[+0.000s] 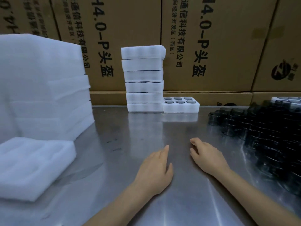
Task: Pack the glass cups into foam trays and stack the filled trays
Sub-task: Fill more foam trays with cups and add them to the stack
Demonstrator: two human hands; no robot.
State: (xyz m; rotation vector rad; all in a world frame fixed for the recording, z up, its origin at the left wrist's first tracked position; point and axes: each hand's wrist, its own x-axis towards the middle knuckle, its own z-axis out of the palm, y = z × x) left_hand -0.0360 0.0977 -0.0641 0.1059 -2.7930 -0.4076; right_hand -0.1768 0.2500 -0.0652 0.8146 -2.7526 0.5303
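Observation:
A stack of several filled white foam trays (144,79) stands at the back of the metal table (146,128). Beside it on the right lies one foam tray (181,107) with dark glass cups in its holes. Many dark glass cups (263,132) crowd the table's right side. An empty foam tray (34,165) lies at the front left. My left hand (156,170) and my right hand (206,157) rest near the table's middle front, fingers relaxed, holding nothing.
A tall pile of white foam sheets and trays (44,88) fills the left side. Brown cardboard boxes (211,46) with printed text form a wall behind the table.

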